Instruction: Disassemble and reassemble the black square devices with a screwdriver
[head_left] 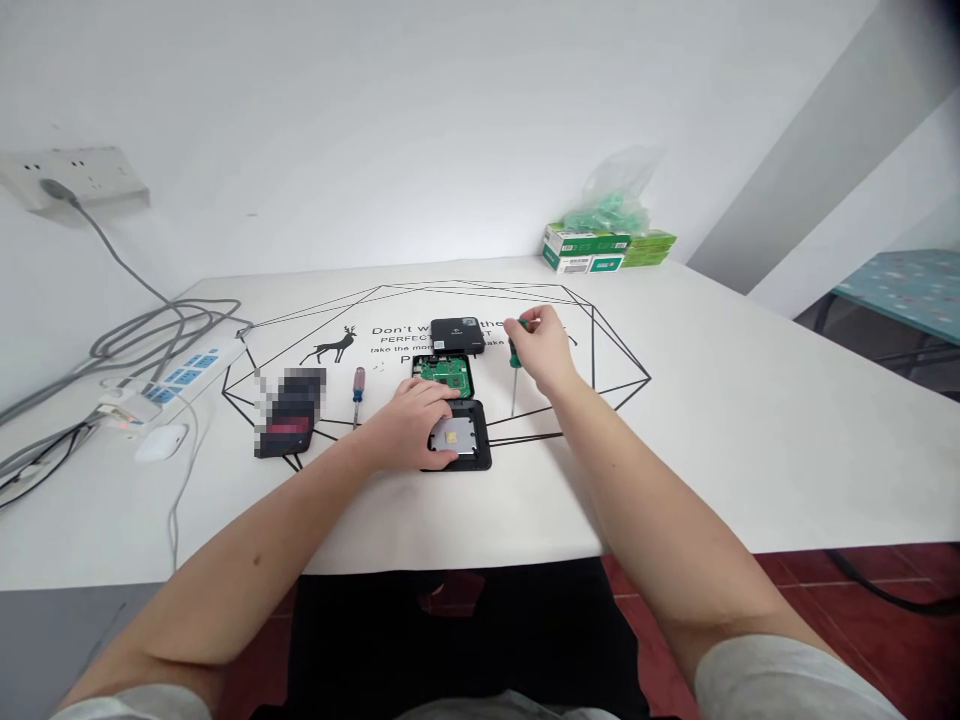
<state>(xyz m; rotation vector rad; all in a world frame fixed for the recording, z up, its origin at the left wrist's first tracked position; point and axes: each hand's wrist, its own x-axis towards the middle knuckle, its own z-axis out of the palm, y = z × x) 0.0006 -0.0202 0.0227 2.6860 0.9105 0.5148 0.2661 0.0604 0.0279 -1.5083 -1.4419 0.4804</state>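
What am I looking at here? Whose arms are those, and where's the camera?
There's no robot here, just a person working bare-handed. The one picture comes from a camera worn on their head, looking forward and down. The right hand holds a green screwdriver; the left hand spreads over a black case piece with a silvery plate. Beyond that, on the white table, lie a green circuit board and a flat black piece. Another screwdriver lies to the left.

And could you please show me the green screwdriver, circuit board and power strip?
Green screwdriver (514,360), head view: lower part of handle.
Circuit board (447,375), head view: its visible green face.
Power strip (193,375), head view: its socket face.
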